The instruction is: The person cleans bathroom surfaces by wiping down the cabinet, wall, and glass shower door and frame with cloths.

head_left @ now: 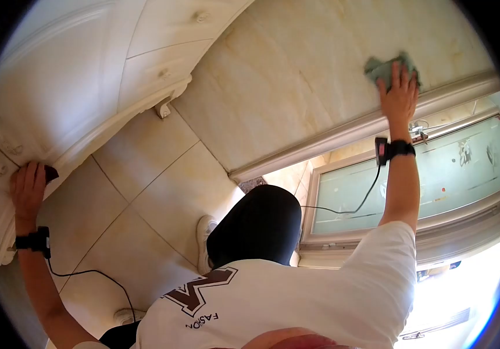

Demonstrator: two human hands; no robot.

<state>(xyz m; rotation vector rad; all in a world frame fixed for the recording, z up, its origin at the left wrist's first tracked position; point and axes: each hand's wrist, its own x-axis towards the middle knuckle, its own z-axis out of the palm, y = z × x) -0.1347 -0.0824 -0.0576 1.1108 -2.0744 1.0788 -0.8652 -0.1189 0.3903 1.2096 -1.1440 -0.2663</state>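
Green cloth [381, 70] against wall [296, 70], beneath my right hand [399, 102], fingers slightly spread. Left hand [27, 192] at cabinet [64, 87] edge, fingers close together; grip on dark item [51, 173]: cannot tell. Risk: cloth may slip if pressure slackens. Risk: wrist cable [368, 194] may snag on glass door [372, 195] if arm extends. Obstruction: raised trim [320, 141] near cloth.

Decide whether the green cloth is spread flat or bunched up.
Bunched up: the green cloth shows crumpled, uneven edges beyond the right hand, which covers part of it.
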